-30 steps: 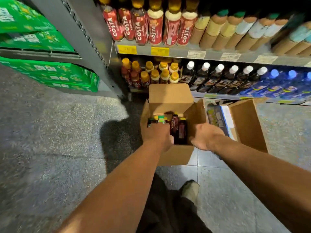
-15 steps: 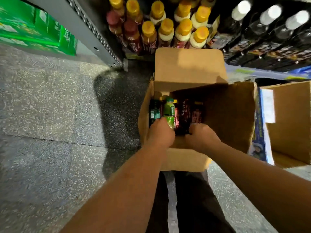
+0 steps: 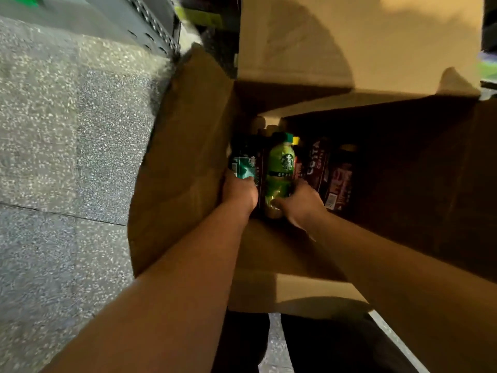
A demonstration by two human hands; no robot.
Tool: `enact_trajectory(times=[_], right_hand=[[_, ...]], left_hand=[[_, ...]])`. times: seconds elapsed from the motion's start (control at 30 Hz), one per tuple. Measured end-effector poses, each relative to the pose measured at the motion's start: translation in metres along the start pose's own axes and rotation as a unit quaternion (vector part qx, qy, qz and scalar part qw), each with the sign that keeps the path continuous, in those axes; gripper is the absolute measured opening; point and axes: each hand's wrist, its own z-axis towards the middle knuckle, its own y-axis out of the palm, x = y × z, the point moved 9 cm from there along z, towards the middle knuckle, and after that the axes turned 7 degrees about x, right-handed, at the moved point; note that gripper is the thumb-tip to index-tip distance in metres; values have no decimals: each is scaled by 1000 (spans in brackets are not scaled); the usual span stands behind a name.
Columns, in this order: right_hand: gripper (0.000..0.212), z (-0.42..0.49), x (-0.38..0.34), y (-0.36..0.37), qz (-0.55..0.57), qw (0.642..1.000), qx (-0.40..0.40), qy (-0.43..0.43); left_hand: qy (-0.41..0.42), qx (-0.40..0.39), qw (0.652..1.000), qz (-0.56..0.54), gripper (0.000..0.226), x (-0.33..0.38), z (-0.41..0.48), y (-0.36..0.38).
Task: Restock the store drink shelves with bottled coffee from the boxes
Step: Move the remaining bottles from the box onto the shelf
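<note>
An open cardboard box (image 3: 185,162) fills the view, with bottled coffee lying at its bottom. My left hand (image 3: 239,191) is deep inside, gripping the base of a dark green-labelled Starbucks bottle (image 3: 243,164) by the left wall. My right hand (image 3: 301,204) grips the base of a bright green Starbucks bottle (image 3: 279,168) beside it, thumb across the bottle's bottom. To the right lie dark red Costa coffee bottles (image 3: 336,179), untouched. Both sets of fingertips are hidden behind the bottles.
The box's far flap (image 3: 363,41) stands up and hides most of the shelves. A grey shelf upright (image 3: 150,20) runs along the upper left. Speckled grey floor (image 3: 67,157) spreads to the left. My dark trouser legs (image 3: 242,343) show below the box.
My head has dropped much closer to the box, so the shelf bottles have left the view. Both hands have reached deeper and closed round the bottles' bases.
</note>
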Motion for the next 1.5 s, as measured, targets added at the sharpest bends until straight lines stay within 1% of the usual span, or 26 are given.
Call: enact_trajectory(times=[0.07, 0.13, 0.2, 0.27, 0.33, 0.4, 0.47, 0.53, 0.57, 0.63, 0.73, 0.8, 0.87, 1.0, 1.07, 1.13, 1.23, 1.27, 1.3, 1.4, 1.43, 1.5], right_hand=[[55, 8, 5, 6, 44, 999, 10, 15], [56, 12, 10, 8, 76, 996, 33, 32], [55, 13, 14, 11, 106, 993, 35, 41], [52, 14, 17, 13, 133, 990, 31, 42], [48, 14, 21, 13, 150, 987, 29, 45], [46, 14, 23, 12, 168, 985, 18, 38], [51, 14, 23, 14, 182, 983, -6, 31], [56, 13, 23, 20, 199, 978, -37, 42], [57, 13, 24, 23, 202, 977, -48, 49], [57, 13, 28, 25, 211, 974, -55, 59], [53, 9, 38, 20, 252, 962, -57, 87], [56, 3, 48, 17, 293, 945, -70, 123], [57, -7, 51, 9, 312, 936, -83, 137], [51, -28, 48, -15, 312, 939, -79, 126], [49, -44, 42, -30, 311, 939, -76, 122], [51, -61, 38, -43, 319, 938, -73, 117], [61, -89, 26, -64, 353, 928, -59, 101], [61, -98, 22, -70, 365, 925, -56, 95], [58, -111, 15, -77, 375, 921, -55, 87], [47, -149, 0, -99, 395, 915, -56, 63], [45, -164, -5, -107, 401, 913, -56, 56], [42, -192, -15, -122, 410, 909, -57, 41]], left_hand=[[14, -3, 1000, 6, 52, -5, 7, 8], [35, 13, 999, 20, 61, -6, 12, 11], [44, 36, 996, 66, 67, -4, 11, 12], [44, 58, 991, 112, 66, -3, 10, 12], [47, 73, 989, 121, 62, -1, 6, 12], [66, 71, 989, 114, 58, 0, 3, 15], [51, 32, 998, 33, 59, -5, 7, 20], [16, -17, 998, -50, 62, -10, 8, 21], [8, -34, 998, -61, 63, -11, 7, 20], [22, -55, 996, -71, 64, -10, 5, 20], [44, -80, 993, -73, 63, -7, -7, 22], [50, -105, 991, -64, 67, -6, -16, 25], [51, -131, 988, -69, 70, -4, -27, 26], [56, -164, 980, -102, 64, 5, -58, 16], [60, -177, 977, -106, 65, 11, -75, 7], [69, -190, 976, -78, 65, 18, -93, -3], [87, -195, 976, -51, 55, 34, -126, -23], [93, -198, 974, -56, 52, 42, -139, -29], [98, -197, 973, -63, 55, 49, -151, -36], [137, -209, 967, -55, 87, 70, -189, -55], [148, -221, 963, -48, 89, 75, -201, -61], [168, -239, 955, -47, 76, 86, -226, -75]])
